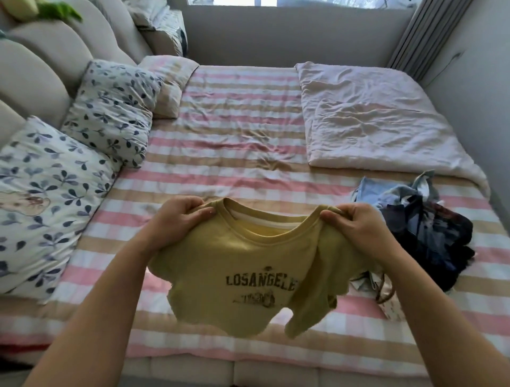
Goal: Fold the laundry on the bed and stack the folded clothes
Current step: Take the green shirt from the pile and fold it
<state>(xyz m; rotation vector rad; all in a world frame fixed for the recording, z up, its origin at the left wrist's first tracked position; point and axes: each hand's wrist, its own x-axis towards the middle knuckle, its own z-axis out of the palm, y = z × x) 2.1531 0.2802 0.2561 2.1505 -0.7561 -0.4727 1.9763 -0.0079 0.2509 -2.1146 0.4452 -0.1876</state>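
Home bedroom. Wide bed under a pink-and-tan striped sheet. Floral pillows line its left edge against a padded headboard. Pale duvet folded at far right corner. Window and pleated curtain beyond.

Bare left hand and right hand on bare forearms, uncovered as far as visible.

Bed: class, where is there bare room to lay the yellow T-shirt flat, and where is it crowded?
Free: the middle of the striped sheet, between the leaf-print pillows and the white quilt. Crowded: near right, where the unfolded clothes pile lies.
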